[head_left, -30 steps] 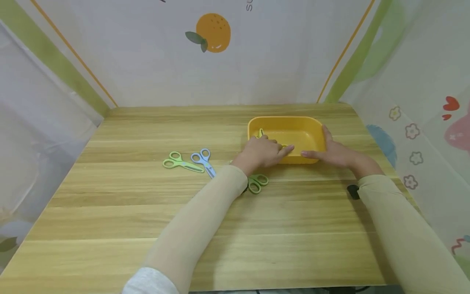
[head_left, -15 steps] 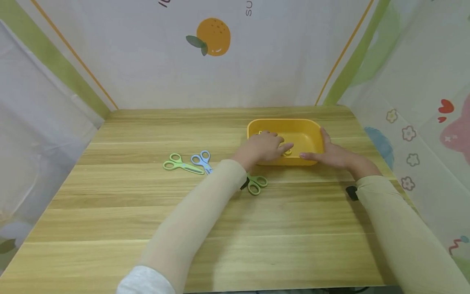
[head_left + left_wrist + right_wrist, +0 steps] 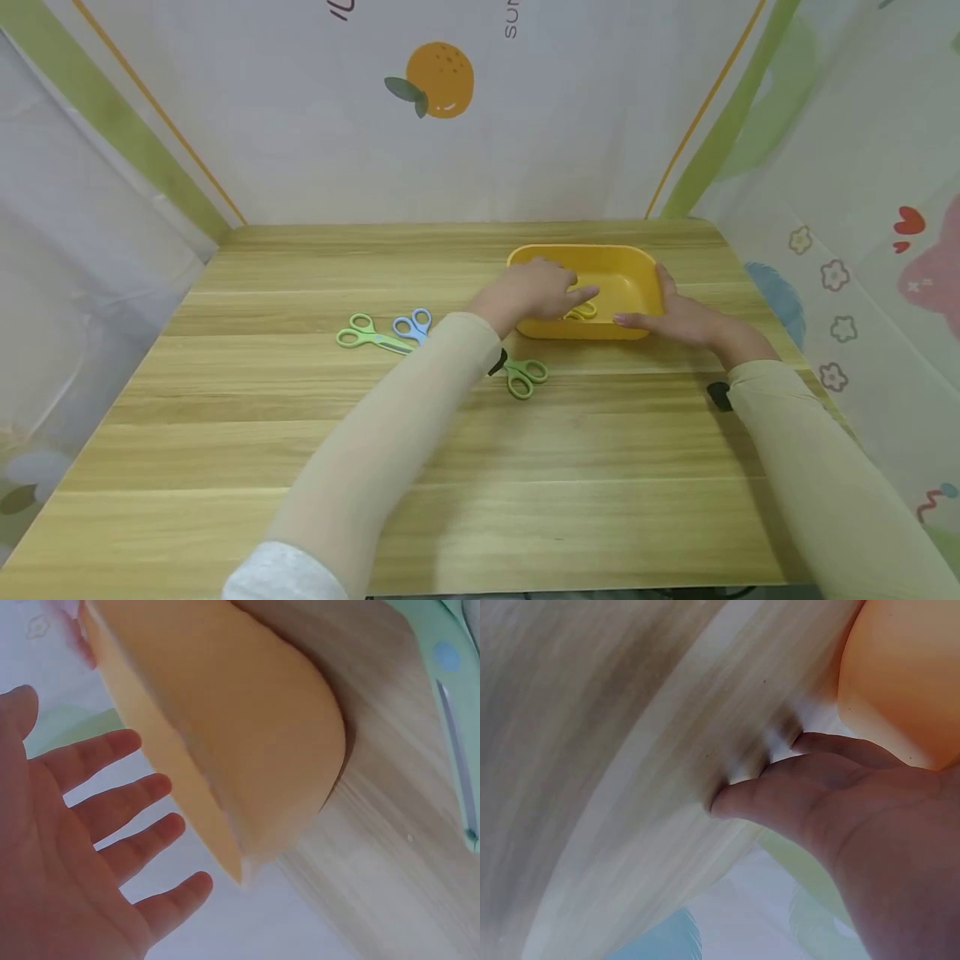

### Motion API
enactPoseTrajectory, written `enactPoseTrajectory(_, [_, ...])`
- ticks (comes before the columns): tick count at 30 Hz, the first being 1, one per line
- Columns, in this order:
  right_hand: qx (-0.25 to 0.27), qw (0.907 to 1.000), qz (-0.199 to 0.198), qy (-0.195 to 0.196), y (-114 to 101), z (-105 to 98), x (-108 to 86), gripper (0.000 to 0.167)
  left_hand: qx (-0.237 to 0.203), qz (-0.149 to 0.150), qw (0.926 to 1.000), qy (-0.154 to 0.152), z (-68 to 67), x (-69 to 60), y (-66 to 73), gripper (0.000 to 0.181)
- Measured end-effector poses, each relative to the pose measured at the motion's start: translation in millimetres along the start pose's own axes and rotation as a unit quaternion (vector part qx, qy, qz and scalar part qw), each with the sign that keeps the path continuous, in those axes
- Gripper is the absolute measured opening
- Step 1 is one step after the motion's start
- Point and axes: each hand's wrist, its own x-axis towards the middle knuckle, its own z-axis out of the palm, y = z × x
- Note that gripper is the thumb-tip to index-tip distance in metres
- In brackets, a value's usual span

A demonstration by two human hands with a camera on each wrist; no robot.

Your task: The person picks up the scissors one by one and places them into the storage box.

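I see the left hand [image 3: 531, 292], grip wide and empty, over the left part of the yellow box [image 3: 585, 331]; the right hand [image 3: 684, 318], also wide, should steady its right end.

The white backdrop [image 3: 585, 125] reads "SUN" [image 3: 511, 21]; other lettering [image 3: 341, 9] there is cut off.

yellow bin [image 3: 585, 331] upright, yellow scissors [image 3: 588, 314] lying inside

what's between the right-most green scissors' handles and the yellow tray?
Bare tabletop between the green scissors and the yellow tray, in the head view. Their blade end is hidden at the left sleeve.
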Motion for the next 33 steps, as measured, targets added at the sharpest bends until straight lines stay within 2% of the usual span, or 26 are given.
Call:
enactPoseTrajectory(3, [0.0,1.0,-0.004,0.002,0,0,0.6,0.138,-0.009,0.004,0.9999,-0.008,-3.6,-4.2,-3.8,0.075])
enactPoseTrajectory(7, [-0.002,1.0,-0.007,0.006,1,1,1.1,0.138,0.0,0.009,0.9999,-0.009,-10.2,-10.5,-9.7,0.072])
enactPoseTrajectory(15, [-0.005,0.9999,-0.006,0.006,1,2,1.1,0.138,0.094,0.038,0.9945,0.025,-28.5,-35.0,-17.5,0.046])
enactPoseTrajectory(21, [0.0,1.0,-0.007,0.004,1,1,1.2,0.138,0.158,0.07,0.9848,0.012,-34.7,-58.6,-20.0,0.016])
enactPoseTrajectory(23, [0.0,1.0,-0.008,0.004,1,1,2.0,0.138,0.179,0.082,0.9804,0.004,-31.3,-65.1,-20.7,0.01])
enactPoseTrajectory(26, [-0.001,0.9999,-0.008,0.008,0,1,2.8,0.138,0.216,0.099,0.9714,-0.007,-20.2,-72.4,-22.2,0.013])
enactPoseTrajectory(30, [-0.002,0.9999,-0.008,0.01,0,1,2.2,0.137,0.258,0.114,0.959,-0.03,3.1,-75.1,-25.3,0.013])
enactPoseTrajectory(33, [0.001,1.0,-0.008,0.005,1,1,1.5,0.137,0.274,0.117,0.9537,-0.041,22.2,-72.6,-28.9,0.011])
